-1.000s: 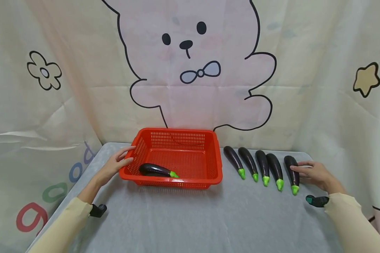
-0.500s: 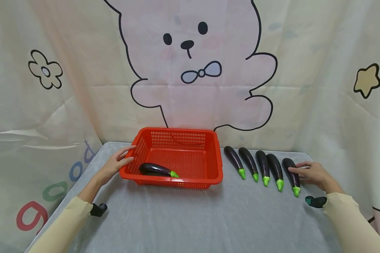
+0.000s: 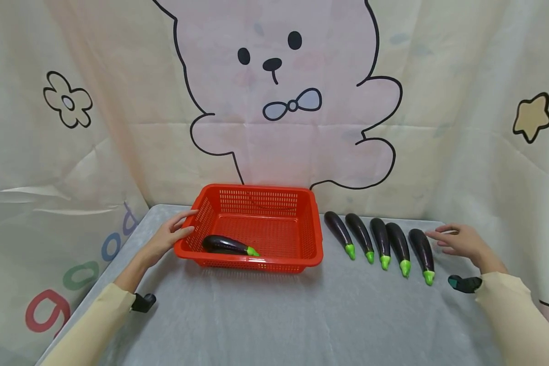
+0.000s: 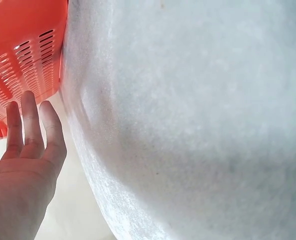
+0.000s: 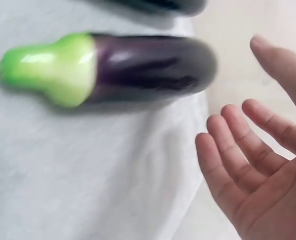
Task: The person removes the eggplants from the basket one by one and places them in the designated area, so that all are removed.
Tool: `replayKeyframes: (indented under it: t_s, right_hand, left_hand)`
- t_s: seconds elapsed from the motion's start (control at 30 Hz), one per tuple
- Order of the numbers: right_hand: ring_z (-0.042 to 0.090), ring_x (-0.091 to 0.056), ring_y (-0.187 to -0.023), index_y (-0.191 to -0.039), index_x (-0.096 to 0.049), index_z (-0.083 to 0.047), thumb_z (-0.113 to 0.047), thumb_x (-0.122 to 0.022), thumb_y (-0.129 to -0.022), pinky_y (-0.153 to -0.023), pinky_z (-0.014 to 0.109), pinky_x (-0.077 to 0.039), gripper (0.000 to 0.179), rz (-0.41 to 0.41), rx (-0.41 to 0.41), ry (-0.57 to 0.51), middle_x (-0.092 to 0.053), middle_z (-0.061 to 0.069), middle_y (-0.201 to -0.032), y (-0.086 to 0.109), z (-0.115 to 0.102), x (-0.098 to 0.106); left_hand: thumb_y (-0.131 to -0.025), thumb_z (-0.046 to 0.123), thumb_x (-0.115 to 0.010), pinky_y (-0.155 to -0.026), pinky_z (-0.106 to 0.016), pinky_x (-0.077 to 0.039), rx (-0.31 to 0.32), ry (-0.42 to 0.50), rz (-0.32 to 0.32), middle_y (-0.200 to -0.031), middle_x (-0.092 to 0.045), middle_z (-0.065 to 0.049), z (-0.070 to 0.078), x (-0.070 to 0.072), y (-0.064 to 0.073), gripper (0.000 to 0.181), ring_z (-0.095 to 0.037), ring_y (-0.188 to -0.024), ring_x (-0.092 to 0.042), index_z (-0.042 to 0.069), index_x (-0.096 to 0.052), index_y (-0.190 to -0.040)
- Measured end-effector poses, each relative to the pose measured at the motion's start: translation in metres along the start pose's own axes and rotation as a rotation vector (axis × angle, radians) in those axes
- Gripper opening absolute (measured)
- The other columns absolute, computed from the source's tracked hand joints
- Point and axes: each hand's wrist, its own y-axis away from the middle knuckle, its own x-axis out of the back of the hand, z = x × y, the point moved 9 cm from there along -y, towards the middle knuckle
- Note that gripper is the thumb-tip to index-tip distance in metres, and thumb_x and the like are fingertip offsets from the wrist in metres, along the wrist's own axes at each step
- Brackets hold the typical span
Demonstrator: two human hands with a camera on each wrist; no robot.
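My left hand (image 3: pixel 163 240) is at the left side of a red plastic basket (image 3: pixel 251 262), fingers fairly straight. In the left wrist view its fingers (image 4: pixel 33 132) lie against or just beside the slotted basket wall (image 4: pixel 25 60); contact is unclear. One dark purple eggplant (image 3: pixel 224 245) with a green stem end lies inside the basket. My right hand (image 3: pixel 462 243) is just right of the rightmost eggplant (image 3: pixel 422 251) in a row on the table. The right wrist view shows that hand (image 5: pixel 268 175) with spread, relaxed fingers and nothing in it, apart from the eggplant (image 5: pixel 148 70).
Several more eggplants, such as the leftmost one (image 3: pixel 337 231), lie side by side between basket and right hand, stems toward me. A grey cloth covers the table (image 3: pixel 274 315). Behind it hangs a printed curtain (image 3: pixel 164 152), close to the basket's back.
My right hand first nudged the rightmost eggplant into a slight tilt leftward at its far end, then let go and moved right, away from it. The left hand and basket stayed put.
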Motion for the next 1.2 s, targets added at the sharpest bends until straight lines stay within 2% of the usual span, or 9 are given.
replayKeyframes:
  t_s: [0.2,0.33,0.5,0.67,0.93,1.07,1.2]
  right_hand:
    - [-0.004,-0.061,-0.086,-0.137,-0.041,0.018,-0.031,-0.063,-0.103,-0.074,0.027,-0.059,0.064,0.098,0.121,-0.061,-0.052,0.039,-0.129,-0.001,-0.029,0.013]
    - [-0.005,-0.060,-0.085,-0.137,-0.045,0.014,-0.029,-0.064,-0.102,-0.073,0.026,-0.058,0.058,0.139,0.183,-0.076,-0.051,0.038,-0.129,-0.005,-0.052,0.012]
    - [0.000,-0.065,-0.086,-0.136,-0.049,0.010,-0.027,-0.065,-0.102,-0.074,0.028,-0.059,0.053,0.154,0.252,-0.118,-0.054,0.034,-0.128,-0.014,-0.085,0.001]
    - [0.009,-0.067,-0.091,-0.135,-0.052,0.009,-0.019,-0.066,-0.101,-0.075,0.031,-0.059,0.046,0.123,0.318,-0.192,-0.056,0.030,-0.126,-0.022,-0.128,-0.023]
    - [0.016,-0.069,-0.091,-0.126,-0.057,0.010,-0.007,-0.069,-0.098,-0.078,0.041,-0.060,0.035,0.007,0.443,-0.357,-0.064,0.027,-0.115,-0.034,-0.207,-0.075]
    - [0.022,-0.069,-0.093,-0.125,-0.059,0.008,-0.008,-0.070,-0.098,-0.082,0.048,-0.058,0.033,-0.045,0.465,-0.362,-0.064,0.027,-0.114,-0.041,-0.239,-0.103]
    - [0.034,-0.068,-0.099,-0.126,-0.061,0.006,-0.011,-0.070,-0.098,-0.084,0.053,-0.056,0.034,-0.098,0.490,-0.352,-0.065,0.026,-0.116,-0.049,-0.266,-0.133]
  left_hand:
    - [-0.100,0.032,-0.063,-0.089,-0.045,-0.055,-0.002,0.007,-0.001,-0.159,-0.034,-0.018,0.000,0.000,0.000,0.066,-0.043,-0.134,-0.046,0.018,-0.036,-0.159]
    - [-0.100,0.031,-0.063,-0.089,-0.043,-0.055,-0.003,0.012,-0.002,-0.159,-0.035,-0.018,0.001,0.000,0.000,0.066,-0.043,-0.133,-0.047,0.018,-0.036,-0.159]
    - [-0.100,0.030,-0.063,-0.088,-0.044,-0.055,-0.006,0.020,-0.002,-0.158,-0.035,-0.018,0.001,0.000,-0.001,0.066,-0.043,-0.132,-0.048,0.018,-0.036,-0.159]
    - [-0.100,0.031,-0.064,-0.089,-0.044,-0.055,0.004,0.014,0.000,-0.158,-0.035,-0.018,-0.001,0.000,-0.001,0.067,-0.043,-0.133,-0.048,0.018,-0.035,-0.159]
    - [-0.100,0.031,-0.064,-0.088,-0.044,-0.056,0.001,0.023,0.002,-0.158,-0.035,-0.018,0.000,0.001,0.000,0.066,-0.043,-0.131,-0.049,0.019,-0.035,-0.159]
    - [-0.100,0.031,-0.064,-0.089,-0.044,-0.055,0.005,0.017,0.001,-0.159,-0.034,-0.018,0.000,0.000,0.000,0.066,-0.043,-0.132,-0.048,0.019,-0.035,-0.159]
    - [-0.100,0.032,-0.064,-0.089,-0.044,-0.055,0.017,0.011,0.006,-0.159,-0.035,-0.017,-0.001,0.000,-0.001,0.066,-0.043,-0.132,-0.048,0.020,-0.036,-0.159]
